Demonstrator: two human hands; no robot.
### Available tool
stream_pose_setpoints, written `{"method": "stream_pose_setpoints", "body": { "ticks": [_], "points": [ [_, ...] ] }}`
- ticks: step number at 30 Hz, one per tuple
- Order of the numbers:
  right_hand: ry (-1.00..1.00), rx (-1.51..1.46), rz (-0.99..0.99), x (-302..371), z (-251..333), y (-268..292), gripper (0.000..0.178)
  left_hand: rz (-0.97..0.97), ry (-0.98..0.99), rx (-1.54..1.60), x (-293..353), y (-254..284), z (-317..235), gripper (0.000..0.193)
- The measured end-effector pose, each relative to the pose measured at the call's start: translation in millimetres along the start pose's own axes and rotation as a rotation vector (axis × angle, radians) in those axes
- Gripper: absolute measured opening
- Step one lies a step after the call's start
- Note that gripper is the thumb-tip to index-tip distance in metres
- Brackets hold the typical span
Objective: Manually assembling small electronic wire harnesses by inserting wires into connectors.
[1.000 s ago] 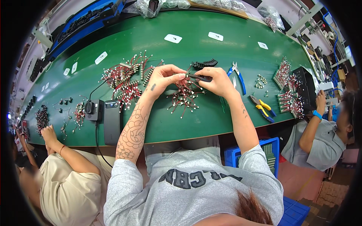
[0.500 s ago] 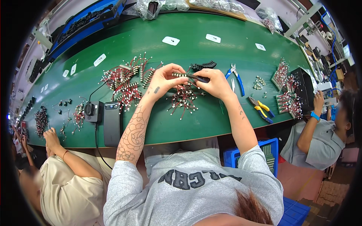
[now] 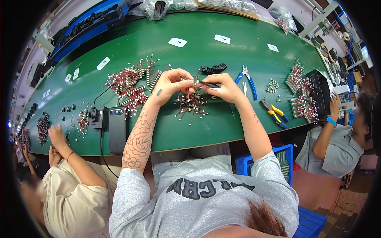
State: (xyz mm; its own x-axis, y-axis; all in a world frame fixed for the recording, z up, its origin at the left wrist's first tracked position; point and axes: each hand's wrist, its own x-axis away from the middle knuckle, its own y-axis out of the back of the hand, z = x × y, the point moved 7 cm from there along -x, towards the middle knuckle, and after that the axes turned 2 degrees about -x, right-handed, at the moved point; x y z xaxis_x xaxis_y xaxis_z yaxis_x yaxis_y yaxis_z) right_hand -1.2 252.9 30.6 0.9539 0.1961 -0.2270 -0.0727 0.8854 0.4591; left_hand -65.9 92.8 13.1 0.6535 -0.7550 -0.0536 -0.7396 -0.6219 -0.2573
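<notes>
Both my hands meet over the near middle of the green table. In my left hand [image 3: 171, 88], thumb and fingers pinch a small circuit board [image 3: 195, 82], mostly hidden by the fingertips. My right hand [image 3: 227, 89] is closed around slim dark tweezers [image 3: 210, 85], whose tips point toward that board. Right below my hands lies a small heap of boards with red and black wires [image 3: 193, 104]. Just beyond the right hand sits a row of black plastic parts [image 3: 214, 68].
A larger pile of wired boards [image 3: 137, 77] lies left. Blue-handled cutters [image 3: 253, 90], yellow-blue pliers [image 3: 274, 115] and loose small parts [image 3: 272, 86] lie right. A black power bank [image 3: 118, 133] and a small black device [image 3: 98, 118] stand near the front edge. Co-workers sit on both sides.
My left hand has turned slightly and its fingers have closed further over the board strip, which showed more before. The tweezers stay in my right hand. The left co-worker's hand has lifted.
</notes>
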Motion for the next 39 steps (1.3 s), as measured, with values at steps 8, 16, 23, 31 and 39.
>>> {"method": "stream_pose_setpoints", "body": {
  "ticks": [8, 16, 23, 31, 39],
  "points": [
    [0.168, 0.574, -0.168, 5.0, 14.9, 18.7, 0.030, -0.221, 0.002, 0.107, -1.7, 9.8, -0.4, 0.012],
    [-0.056, 0.479, -0.024, 7.1, 4.6, 16.8, 0.035, -0.201, -0.012, 0.016, -1.9, 5.5, 1.0, 0.019],
    [0.038, 0.616, -0.117, 8.7, 15.4, 21.0, 0.038, -0.171, -0.077, -0.328, -2.8, 6.7, -0.3, 0.019],
    [0.083, 0.654, -0.137, 10.1, 11.1, 20.4, 0.033, -0.153, -0.221, -0.479, -1.0, -7.1, -8.7, 0.023],
    [0.121, 0.573, -0.091, 7.2, 17.5, 14.7, 0.038, -0.048, -0.364, -0.790, 5.4, -19.9, -12.3, 0.030]
  ]
}}
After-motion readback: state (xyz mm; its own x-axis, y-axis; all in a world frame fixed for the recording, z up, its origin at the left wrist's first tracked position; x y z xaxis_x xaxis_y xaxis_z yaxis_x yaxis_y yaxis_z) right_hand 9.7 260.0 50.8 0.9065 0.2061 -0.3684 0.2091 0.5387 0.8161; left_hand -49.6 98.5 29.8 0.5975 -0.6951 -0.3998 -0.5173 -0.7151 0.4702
